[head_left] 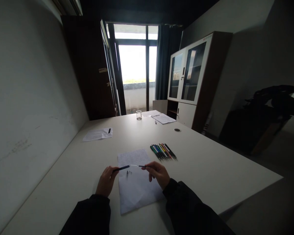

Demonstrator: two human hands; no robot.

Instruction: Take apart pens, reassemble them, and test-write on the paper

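Observation:
My left hand [107, 180] is closed on a dark pen barrel [123, 168], which points to the right over the paper. Pinched in the fingers of my right hand [158, 173] is a thin pen refill [141, 166], dark near my fingers and pale towards the barrel. Its pale end reaches the barrel's open end; whether it sits inside, I cannot tell. Below them, a sheet of paper [137, 195] carries two small pen parts [127, 173], one dark and one clear. Lines of writing cover the sheet's far part.
Several pens [163, 151] lie in a row right of the paper. Farther back are a glass jar [138, 115], stacked papers [164, 118] with a pen [155, 121], and another sheet [98, 134] at the left. A cable hole [177, 130] sits near the table's right edge.

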